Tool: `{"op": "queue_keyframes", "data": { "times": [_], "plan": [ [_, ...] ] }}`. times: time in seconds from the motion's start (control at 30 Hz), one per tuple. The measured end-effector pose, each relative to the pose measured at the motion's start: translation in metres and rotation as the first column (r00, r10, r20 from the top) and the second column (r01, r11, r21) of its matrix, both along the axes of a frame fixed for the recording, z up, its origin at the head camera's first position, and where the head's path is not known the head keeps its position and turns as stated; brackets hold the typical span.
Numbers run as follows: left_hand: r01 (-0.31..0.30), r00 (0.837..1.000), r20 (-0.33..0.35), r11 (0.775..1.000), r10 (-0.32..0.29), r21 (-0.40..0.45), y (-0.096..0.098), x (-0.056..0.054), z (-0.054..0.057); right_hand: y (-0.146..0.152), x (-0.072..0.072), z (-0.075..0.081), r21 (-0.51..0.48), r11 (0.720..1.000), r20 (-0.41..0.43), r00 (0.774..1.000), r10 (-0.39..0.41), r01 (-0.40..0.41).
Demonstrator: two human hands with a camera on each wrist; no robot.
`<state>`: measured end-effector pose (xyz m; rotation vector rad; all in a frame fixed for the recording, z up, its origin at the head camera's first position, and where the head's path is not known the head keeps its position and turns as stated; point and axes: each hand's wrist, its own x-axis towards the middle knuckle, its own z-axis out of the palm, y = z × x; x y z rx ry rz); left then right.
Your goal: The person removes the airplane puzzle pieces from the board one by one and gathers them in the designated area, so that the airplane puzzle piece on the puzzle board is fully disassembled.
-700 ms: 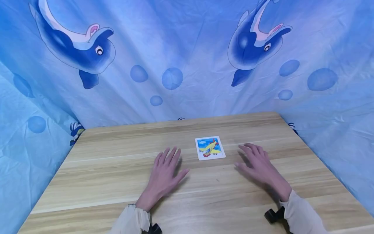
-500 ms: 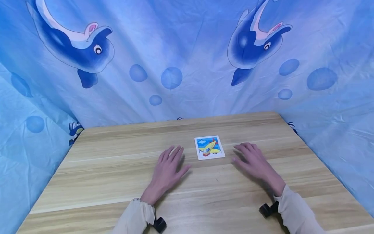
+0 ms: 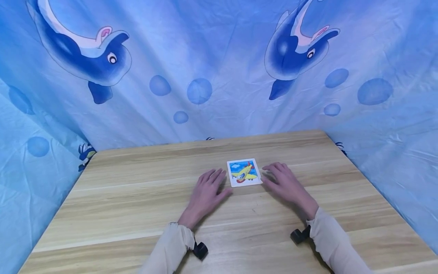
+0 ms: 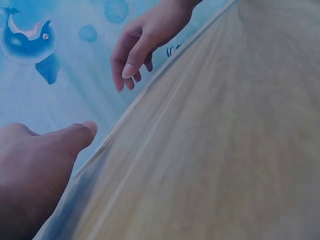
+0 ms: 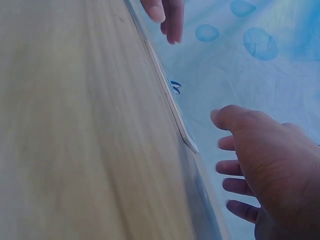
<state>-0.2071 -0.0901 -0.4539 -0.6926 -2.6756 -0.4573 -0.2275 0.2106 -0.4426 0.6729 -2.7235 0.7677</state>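
Note:
A flat square picture board (image 3: 244, 172) with a white border shows a yellow airplane on blue sky. It lies on the wooden table (image 3: 137, 198), toward the far side. My left hand (image 3: 207, 194) is at its left, fingers loosely spread and holding nothing. At the right edge, my right hand (image 3: 286, 184) has its thumb and fingertips close to the border, with relaxed fingers. Seen almost edge-on in the right wrist view, the board (image 5: 172, 107) shows a thin pale side. The left wrist view has the left thumb (image 4: 80, 135) in front and the right hand (image 4: 150, 35) beyond.
A blue curtain (image 3: 222, 68) printed with dolphins and bubbles hangs behind the table and down both sides. Small black wrist cameras (image 3: 200, 251) sit under the light sleeves (image 3: 171, 247).
Both hands have moved inward toward the picture board, the left one to the right and the right one to the left. The board stays in place on the table.

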Motion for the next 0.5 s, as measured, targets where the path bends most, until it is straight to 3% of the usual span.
{"op": "queue_keyframes", "data": {
  "times": [0.23,0.5],
  "plan": [
    [0.017,1.0,0.022,0.999,-0.018,0.043,0.008,-0.007,-0.003,-0.009,-0.008,0.001,-0.008,1.0,-0.008,1.0,0.028,-0.028],
    [0.025,0.999,0.042,0.999,-0.026,0.02,0.014,-0.011,-0.006,-0.021,-0.015,-0.002,-0.015,0.999,-0.011,0.999,0.044,-0.044]
  ]
}}
